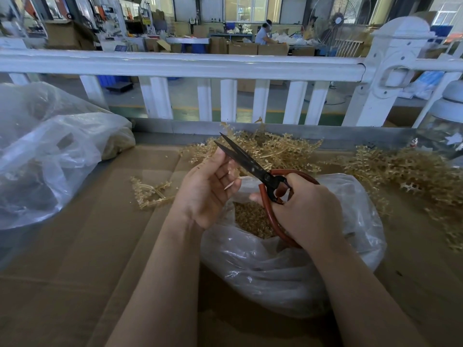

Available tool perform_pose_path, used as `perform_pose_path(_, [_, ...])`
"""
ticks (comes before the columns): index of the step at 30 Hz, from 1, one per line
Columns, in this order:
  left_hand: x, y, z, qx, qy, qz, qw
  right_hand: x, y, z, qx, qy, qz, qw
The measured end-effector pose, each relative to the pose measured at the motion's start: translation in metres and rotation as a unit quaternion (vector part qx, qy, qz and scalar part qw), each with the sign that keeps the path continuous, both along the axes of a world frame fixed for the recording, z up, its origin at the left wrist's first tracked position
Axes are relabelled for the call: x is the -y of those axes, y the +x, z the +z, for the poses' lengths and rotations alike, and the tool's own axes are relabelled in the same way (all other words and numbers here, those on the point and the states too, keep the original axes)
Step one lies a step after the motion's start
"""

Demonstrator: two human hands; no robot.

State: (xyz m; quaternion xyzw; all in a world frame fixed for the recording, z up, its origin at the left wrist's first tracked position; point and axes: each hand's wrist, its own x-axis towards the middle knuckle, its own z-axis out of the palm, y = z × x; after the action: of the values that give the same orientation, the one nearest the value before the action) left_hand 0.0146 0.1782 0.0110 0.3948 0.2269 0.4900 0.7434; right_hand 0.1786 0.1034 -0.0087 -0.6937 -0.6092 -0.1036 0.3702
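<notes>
Though open, black-bladed scissors (247, 160) (red-handled)

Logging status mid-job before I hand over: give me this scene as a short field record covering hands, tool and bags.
left-hand grip: holds a small tan sprue piece by the blades
right-hand grip: holds red-handled scissors, blades slightly apart
below hands: open clear bag with cut tan bits
behind: tan sprue pile on cardboard
left: second plastic bag
</notes>
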Motion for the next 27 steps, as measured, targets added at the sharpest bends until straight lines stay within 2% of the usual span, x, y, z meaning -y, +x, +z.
perform_pose_path(5, [0.0014, -0.0018, 0.0009, -0.01, 0.009, -0.058, 0.998, 0.0003, 0.0008, -0.001, -0.007, 0.002, 0.005, 1.0])
perform_pose_path(12, [0.0029, -0.0011, 0.0007, -0.013, 0.024, -0.084, 0.996, 0.0, 0.0009, -0.0009, -0.004, -0.004, -0.017, 1.0])
perform_pose_path(17, [0.0023, 0.0019, 0.0001, -0.04, 0.041, -0.024, 0.998, -0.0022, 0.0019, -0.0022, -0.023, -0.019, -0.031, 0.999])
perform_pose_path(22, [0.0012, 0.0027, 0.0012, -0.044, 0.064, 0.034, 0.996, -0.0017, 0.0034, -0.0023, -0.043, 0.009, -0.031, 0.999])
perform_pose_path(27, [0.0017, 0.0027, 0.0014, -0.04, 0.069, 0.056, 0.995, 0.0007, -0.0012, -0.0002, -0.014, -0.006, -0.007, 1.0])
